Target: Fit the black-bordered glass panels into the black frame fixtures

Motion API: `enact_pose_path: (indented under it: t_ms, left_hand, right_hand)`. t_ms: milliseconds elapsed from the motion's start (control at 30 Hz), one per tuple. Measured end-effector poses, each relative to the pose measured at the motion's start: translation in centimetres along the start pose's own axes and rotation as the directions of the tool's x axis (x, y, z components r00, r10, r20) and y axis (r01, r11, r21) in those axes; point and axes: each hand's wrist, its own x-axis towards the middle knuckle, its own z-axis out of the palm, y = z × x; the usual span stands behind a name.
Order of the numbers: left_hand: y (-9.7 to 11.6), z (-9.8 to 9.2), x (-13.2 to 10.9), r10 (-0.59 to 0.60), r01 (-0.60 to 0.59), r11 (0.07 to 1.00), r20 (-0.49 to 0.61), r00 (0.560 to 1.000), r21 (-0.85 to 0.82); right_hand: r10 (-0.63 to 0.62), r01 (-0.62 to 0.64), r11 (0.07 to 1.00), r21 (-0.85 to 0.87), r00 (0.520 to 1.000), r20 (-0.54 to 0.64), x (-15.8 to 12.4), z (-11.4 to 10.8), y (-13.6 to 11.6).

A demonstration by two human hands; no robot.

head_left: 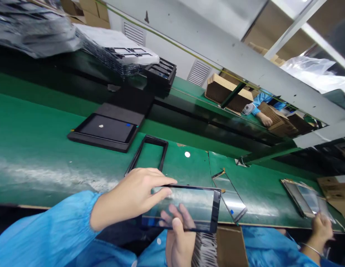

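I hold a clear glass touch panel [200, 204] with a black border over the near edge of the green bench [36, 148]. My left hand [133, 194] rests on top of its left end, fingers pinched on the upper edge. From below, my right hand [179, 237] supports the panel, its fingers showing through the glass and its thumb on the near border. An empty black frame [147, 155] lies on the bench just beyond my left hand.
A black tray with a dark screen [105, 129] sits further back. Another glass panel [230, 198] lies to the right. A co-worker's hand [321, 228] handles panels [303, 198] at the right. Stacked trays [161, 72] and cardboard [228, 91] line the far side.
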Motion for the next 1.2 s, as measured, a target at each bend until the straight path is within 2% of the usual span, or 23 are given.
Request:
enact_pose_path:
  t_ms: [67, 167, 233, 300, 400, 467, 500, 533, 567, 667, 800, 933, 1100, 1200]
  left_hand:
    - [0.1, -0.1, 0.6, 0.017, -0.018, 1.000, 0.024, 1.000, 0.014]
    - [-0.2, 0.0, 0.4, 0.003, -0.003, 1.000, -0.007, 1.000, -0.020]
    - [-0.6, 0.1, -0.1, -0.052, 0.052, 0.995, -0.008, 0.999, -0.084]
    - [-1.0, 0.4, -0.8, -0.143, 0.152, 0.959, 0.054, 0.988, -0.240]
    - [-1.4, 1.0, -1.6, -0.262, 0.348, 0.771, 0.233, 0.937, -0.534]
    - [-1.5, 1.5, -2.0, -0.308, 0.422, 0.658, 0.289, 0.907, -0.624]
    - [-1.6, 1.7, -2.2, -0.326, 0.440, 0.628, 0.297, 0.898, -0.642]
    - [-1.6, 1.9, -2.4, -0.341, 0.449, 0.610, 0.296, 0.892, -0.652]
    - [-1.7, 2.0, -2.7, -0.351, 0.455, 0.596, 0.294, 0.889, -0.662]
    - [-1.8, 2.0, -3.4, -0.371, 0.462, 0.566, 0.289, 0.883, -0.683]
    - [-1.9, 1.7, -3.7, -0.386, 0.461, 0.575, 0.273, 0.881, -0.676]
    - [-2.0, 1.5, -3.6, -0.392, 0.460, 0.587, 0.264, 0.881, -0.666]
    - [-2.7, 1.4, -3.6, -0.410, 0.479, 0.582, 0.272, 0.871, -0.657]
    - [-3.5, 1.5, -3.6, -0.412, 0.466, 0.591, 0.250, 0.876, -0.659]
  right_hand:
    - [0.009, -0.009, 1.000, -0.019, 1.000, 0.020, -0.2, 0.2, 0.0]
    - [0.010, -0.008, 0.999, -0.031, 0.999, 0.052, 0.0, 0.3, -0.6]
    - [0.021, -0.014, 0.998, -0.064, 0.995, 0.098, 0.6, 0.1, -1.6]
    - [0.056, -0.026, 0.989, -0.148, 0.978, 0.202, 1.3, -0.1, -3.2]
    - [0.156, -0.006, 0.944, -0.331, 0.890, 0.428, 2.2, -0.4, -5.6]
    - [0.249, 0.007, 0.905, -0.425, 0.801, 0.545, 2.6, -0.3, -6.9]
    - [0.262, 0.019, 0.899, -0.438, 0.777, 0.572, 2.8, -0.1, -7.4]
    - [0.247, 0.033, 0.902, -0.430, 0.778, 0.578, 3.0, 0.1, -7.8]
    - [0.202, 0.055, 0.913, -0.404, 0.799, 0.566, 3.2, 0.3, -8.1]
    - [0.000, 0.154, 0.941, -0.303, 0.891, 0.455, 3.6, 1.1, -8.5]
    - [-0.134, 0.233, 0.938, -0.255, 0.926, 0.353, 3.1, 2.1, -8.5]
    - [-0.149, 0.218, 0.945, -0.245, 0.951, 0.272, 2.1, 2.9, -8.6]
    - [-0.123, 0.219, 0.940, -0.262, 0.933, 0.338, 2.1, 3.2, -9.0]
    - [-0.121, 0.223, 0.934, -0.280, 0.933, 0.338, 2.5, 3.2, -8.5]
